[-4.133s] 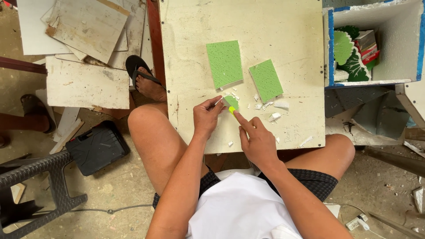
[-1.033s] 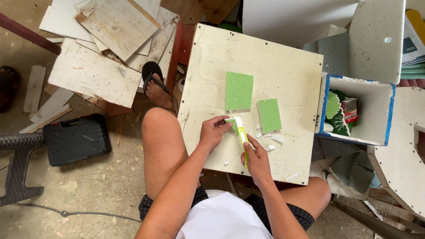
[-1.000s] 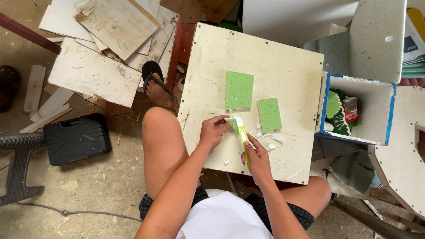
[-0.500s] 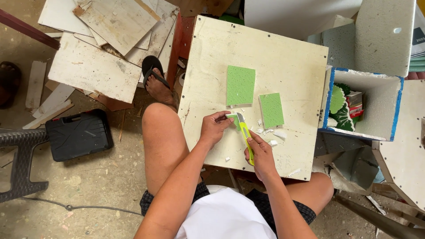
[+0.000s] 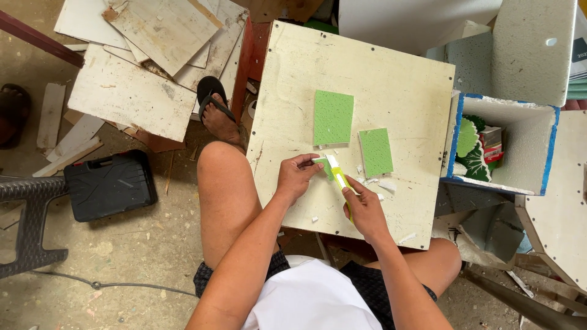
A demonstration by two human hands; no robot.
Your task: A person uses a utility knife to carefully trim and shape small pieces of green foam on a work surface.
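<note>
I sit at a worn white board (image 5: 391,73) used as a work surface. My left hand (image 5: 295,177) pinches a small green foam piece (image 5: 322,164) against the board. My right hand (image 5: 365,208) grips a yellow-green utility knife (image 5: 339,178), its tip at that small piece. Two larger green rectangular foam pieces lie flat just beyond: one (image 5: 333,117) upright in the middle, a smaller one (image 5: 375,151) to its right. White scraps (image 5: 386,184) are scattered beside my right hand.
A white box with blue edges (image 5: 520,183) holding green and red items stands at the right. Broken white boards (image 5: 131,91) lie on the floor at upper left. A black tool case (image 5: 110,184) and a grey plastic stool (image 5: 27,214) are at the left.
The view shifted slightly over the last seconds. My right hand drew the knife a little toward me along the small green piece while my left hand kept holding it.
</note>
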